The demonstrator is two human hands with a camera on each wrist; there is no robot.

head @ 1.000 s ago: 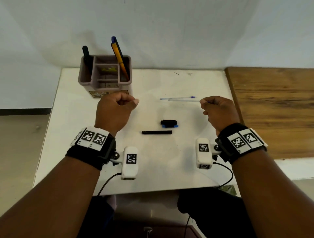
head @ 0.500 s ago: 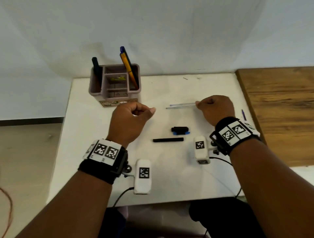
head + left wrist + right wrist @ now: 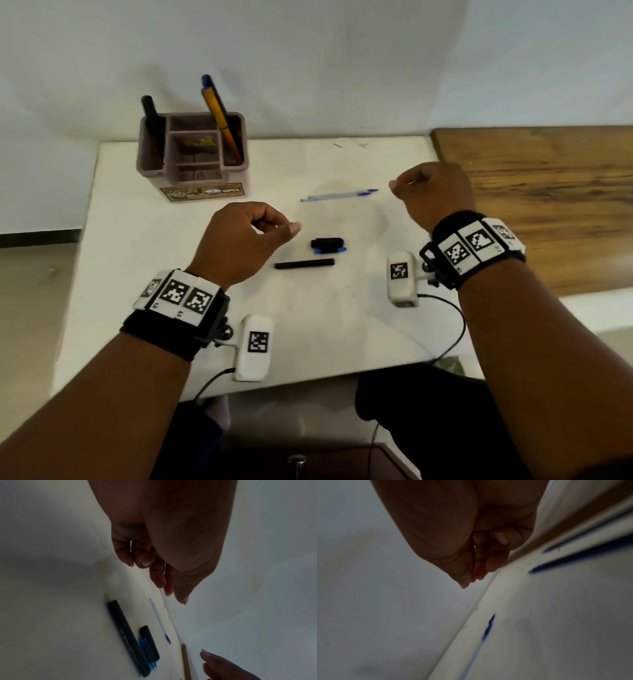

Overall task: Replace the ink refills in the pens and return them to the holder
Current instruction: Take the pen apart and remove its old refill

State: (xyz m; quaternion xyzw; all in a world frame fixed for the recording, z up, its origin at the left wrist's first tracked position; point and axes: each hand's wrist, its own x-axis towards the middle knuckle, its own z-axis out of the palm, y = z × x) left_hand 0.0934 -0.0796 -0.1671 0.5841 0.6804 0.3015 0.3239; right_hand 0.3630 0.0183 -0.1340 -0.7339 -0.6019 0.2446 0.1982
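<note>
While the left hand (image 3: pixel 243 240) and right hand (image 3: pixel 435 192) hover curled and empty, the refill (image 3: pixel 339 195), lying on the surface (image 3: pixel 342 325) at 9 o'clock from the right hand, looks light, thin, bendy and prone to rolling, so pinch it gently mid-shaft.

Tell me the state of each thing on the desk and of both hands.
Pen holder, upright, pens standing inside.
Refill, lying loose, unheld.
Black barrel, lying flat, unheld.
Black cap, lying flat, unheld.
Left hand, curled, nothing visible held.
Right hand, curled, clear of refill.
</note>
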